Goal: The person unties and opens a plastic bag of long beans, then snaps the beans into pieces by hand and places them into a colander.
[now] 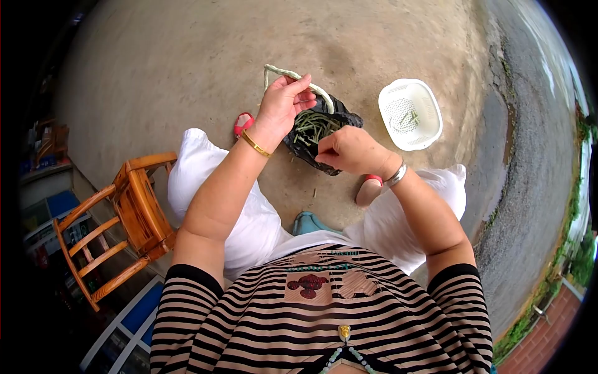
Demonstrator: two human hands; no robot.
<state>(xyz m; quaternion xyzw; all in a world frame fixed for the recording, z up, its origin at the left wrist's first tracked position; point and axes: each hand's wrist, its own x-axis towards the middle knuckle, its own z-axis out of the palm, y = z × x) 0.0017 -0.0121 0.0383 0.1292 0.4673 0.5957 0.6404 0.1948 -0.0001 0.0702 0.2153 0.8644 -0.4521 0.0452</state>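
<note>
- The floor (pixel 168 68) is bare concrete, spreading under everything; a grey road (pixel 529 181) runs along the right.
- The person sits with knees apart, in a striped top (pixel 249 318) and white trousers (pixel 249 230).
- A wooden chair (pixel 142 215) with a slatted back stands by the left knee.
- A white basket (pixel 430 134) sits on the floor beyond the right knee, well apart from the bag.
- A black bag (pixel 350 116) lies open on the floor between the feet, a heap of green beans (pixel 314 126) inside.
- The left hand (pixel 289 103), above the bag's left edge, grips a long pale bean (pixel 322 95) between thumb and fingers; the bean is bent, one end reaching over the bag.
- The right hand (pixel 350 149) is over the bag's near right side, fingers curled in; whether they pinch anything, I cannot tell.
- A few green pieces (pixel 409 119) lie on the basket's perforated bottom.
- A small scrap (pixel 314 193) lies on the floor nearer the person.
</note>
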